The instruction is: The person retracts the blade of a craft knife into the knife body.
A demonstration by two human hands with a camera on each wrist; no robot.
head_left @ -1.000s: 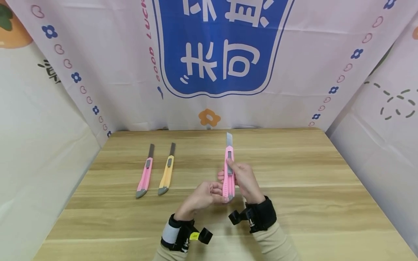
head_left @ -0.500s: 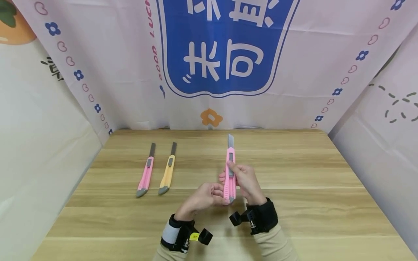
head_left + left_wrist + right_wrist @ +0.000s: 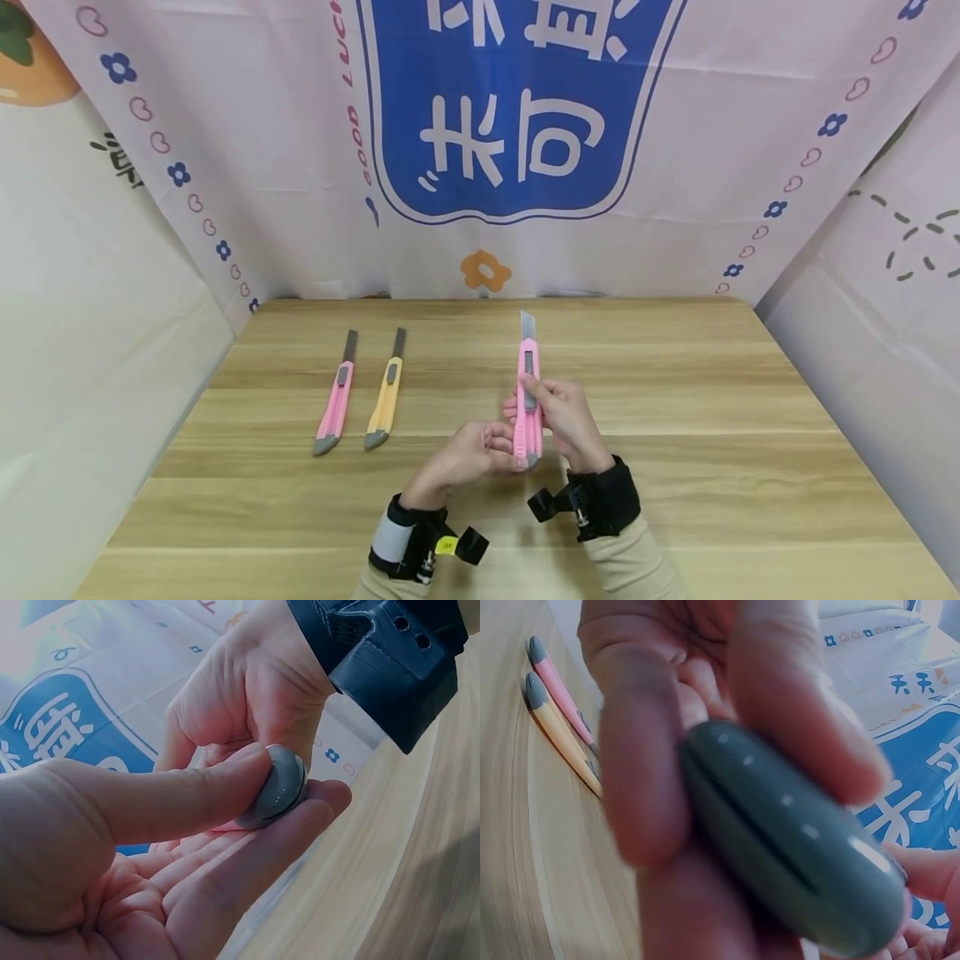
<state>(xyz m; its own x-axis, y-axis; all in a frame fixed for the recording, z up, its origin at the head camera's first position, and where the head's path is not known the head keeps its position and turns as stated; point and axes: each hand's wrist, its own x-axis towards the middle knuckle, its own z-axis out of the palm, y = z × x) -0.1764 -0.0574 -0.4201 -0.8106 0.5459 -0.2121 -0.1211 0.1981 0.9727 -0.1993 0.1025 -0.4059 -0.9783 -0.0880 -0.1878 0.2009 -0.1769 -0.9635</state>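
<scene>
Over the last second the change is slight: the slider (image 3: 530, 401) seems to sit a little closer to 6 o'clock along the pink utility knife (image 3: 527, 433), and its blade (image 3: 528, 327) seems to show a touch less at 12 o'clock. The right thumb has shifted the same way, so I judge the blade is being eased back rather than pushed out, though much of it remains exposed.

The knife itself hardly moves; it seems to be held up over the counter (image 3: 712, 425). The right hand (image 3: 567, 421), at its 4 o'clock, pinches the handle, thumb on the slider side and fingers behind. The left hand (image 3: 468, 450), at its 7 to 8 o'clock, pinches the grey end cap (image 3: 280, 791) between thumb and fingers, which should steady the handle.

Toward 9 o'clock, well apart from both hands, a yellow utility knife (image 3: 382, 407) and beyond it a second pink one (image 3: 333, 410) lie unmoved, blades bare and pointing roughly to 12 o'clock.
</scene>
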